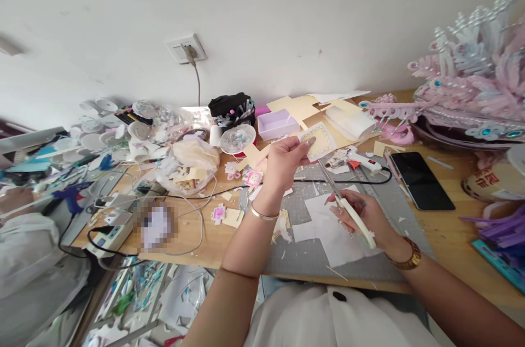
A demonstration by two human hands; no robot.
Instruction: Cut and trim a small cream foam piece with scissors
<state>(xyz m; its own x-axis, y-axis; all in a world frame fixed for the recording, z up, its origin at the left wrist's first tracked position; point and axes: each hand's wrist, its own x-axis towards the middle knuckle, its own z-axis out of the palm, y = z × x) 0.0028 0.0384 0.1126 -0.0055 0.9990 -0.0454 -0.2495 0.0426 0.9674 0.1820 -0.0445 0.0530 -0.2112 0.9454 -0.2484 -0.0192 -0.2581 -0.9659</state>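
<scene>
Pinched in my left hand is a small pale-yellow card with a white border and a scalloped outline on it. My right hand grips a pair of scissors with whitish handles. Their blades point up and left to the card's lower edge; whether they touch it I cannot tell. Below both hands, a white sheet lies on the grey cutting mat, with paper scraps around. Left of the mat, a small pink-and-white piece rests on the wooden table.
A white glue gun and a black phone lie to the right. Behind stand a lilac box and yellow card sheets. Pink beaded headpieces fill the back right. A power strip and a co-worker's sleeve are at left.
</scene>
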